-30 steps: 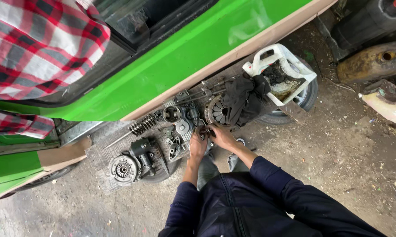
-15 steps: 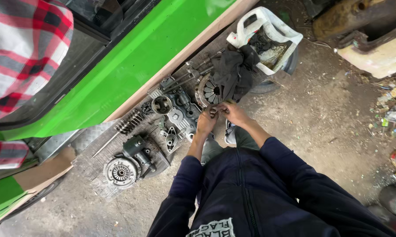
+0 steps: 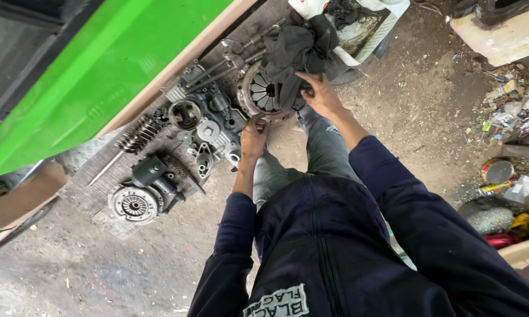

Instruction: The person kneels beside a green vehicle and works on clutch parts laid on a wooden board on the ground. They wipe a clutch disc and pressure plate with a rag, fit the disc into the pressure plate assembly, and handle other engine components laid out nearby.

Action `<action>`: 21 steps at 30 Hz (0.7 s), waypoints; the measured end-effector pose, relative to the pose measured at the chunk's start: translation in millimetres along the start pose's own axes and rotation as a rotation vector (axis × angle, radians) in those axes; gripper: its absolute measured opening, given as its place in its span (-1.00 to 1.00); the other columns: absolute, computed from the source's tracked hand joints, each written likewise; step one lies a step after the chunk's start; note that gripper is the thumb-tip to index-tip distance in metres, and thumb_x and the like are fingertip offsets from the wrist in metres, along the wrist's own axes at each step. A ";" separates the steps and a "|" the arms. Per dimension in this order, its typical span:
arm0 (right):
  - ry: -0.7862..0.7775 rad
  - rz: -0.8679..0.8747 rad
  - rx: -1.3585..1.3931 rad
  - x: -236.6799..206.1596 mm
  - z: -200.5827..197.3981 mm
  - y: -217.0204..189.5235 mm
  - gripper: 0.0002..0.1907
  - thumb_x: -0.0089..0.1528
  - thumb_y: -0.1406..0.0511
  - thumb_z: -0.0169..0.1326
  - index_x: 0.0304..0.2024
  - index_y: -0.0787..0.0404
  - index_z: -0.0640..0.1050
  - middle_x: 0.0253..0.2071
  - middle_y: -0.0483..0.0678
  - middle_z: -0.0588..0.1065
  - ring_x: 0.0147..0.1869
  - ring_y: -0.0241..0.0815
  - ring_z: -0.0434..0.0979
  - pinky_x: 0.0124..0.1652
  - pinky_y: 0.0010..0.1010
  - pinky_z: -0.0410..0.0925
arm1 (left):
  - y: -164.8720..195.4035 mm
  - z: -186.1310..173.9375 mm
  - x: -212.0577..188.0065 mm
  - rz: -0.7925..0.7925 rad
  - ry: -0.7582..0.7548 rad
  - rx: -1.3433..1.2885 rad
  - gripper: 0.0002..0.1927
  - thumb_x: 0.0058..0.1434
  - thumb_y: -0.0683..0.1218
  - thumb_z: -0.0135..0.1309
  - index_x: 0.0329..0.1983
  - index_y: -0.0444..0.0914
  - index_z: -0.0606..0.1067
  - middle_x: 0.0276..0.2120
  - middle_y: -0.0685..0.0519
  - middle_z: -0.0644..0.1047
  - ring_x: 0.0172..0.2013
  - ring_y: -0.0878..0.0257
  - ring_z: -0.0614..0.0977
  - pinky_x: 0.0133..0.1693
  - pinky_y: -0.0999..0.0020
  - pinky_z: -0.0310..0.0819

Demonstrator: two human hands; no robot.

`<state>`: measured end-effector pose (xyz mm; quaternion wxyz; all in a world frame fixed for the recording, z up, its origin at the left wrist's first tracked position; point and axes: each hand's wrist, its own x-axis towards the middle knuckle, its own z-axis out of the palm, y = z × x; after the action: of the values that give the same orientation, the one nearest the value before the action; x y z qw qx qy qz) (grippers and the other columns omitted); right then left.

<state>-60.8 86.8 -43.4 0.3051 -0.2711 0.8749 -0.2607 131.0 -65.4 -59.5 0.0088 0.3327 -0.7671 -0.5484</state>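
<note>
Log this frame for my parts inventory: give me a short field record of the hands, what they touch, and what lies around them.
left hand: rests on the lower rim of the round clutch plate
right hand: on the plate's right edge, touching the dark rag
rag: draped over the plate's upper right
surface: metal sheet on dirt ground
nearby parts: piston, coil spring, second round disc
behind: green vehicle body, white plastic container
</note>
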 end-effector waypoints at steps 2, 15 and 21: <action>-0.090 0.067 -0.004 8.7 -6.4 2.6 -0.43 0.32 0.24 0.13 0.38 -0.23 0.37 0.25 0.11 0.37 -0.10 -0.02 0.60 0.03 -0.25 0.48 | 5.1 10.3 -0.8 -0.043 -0.002 -0.038 -0.60 0.19 -0.19 0.19 0.12 -0.23 0.52 -0.17 -0.06 0.66 -0.18 0.15 0.74 -0.12 0.28 0.61; -0.010 0.095 0.222 19.5 -4.7 -24.8 -0.67 0.35 0.19 0.18 0.15 0.09 0.60 0.10 -0.01 0.57 0.05 -0.19 0.63 0.07 -0.38 0.49 | 37.5 16.9 32.8 0.055 -0.101 0.126 -0.25 0.18 -0.02 0.31 0.39 -0.21 0.28 0.15 -0.28 0.47 0.04 -0.18 0.60 0.03 0.09 0.51; 0.037 0.147 0.269 -21.3 -10.0 -59.2 -0.66 0.36 0.23 0.15 0.19 0.07 0.56 -0.01 -0.07 0.60 -0.02 -0.30 0.61 0.00 -0.45 0.49 | 49.4 0.5 32.6 0.126 -0.305 -0.002 -0.10 0.16 -0.01 0.29 0.53 -0.03 0.13 0.29 -0.21 0.44 0.20 -0.11 0.54 0.17 0.15 0.46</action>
<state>-34.7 60.8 8.6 0.3409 -0.1583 0.8549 -0.3575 80.6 -73.2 -29.3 -0.0729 0.1971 -0.7783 -0.5917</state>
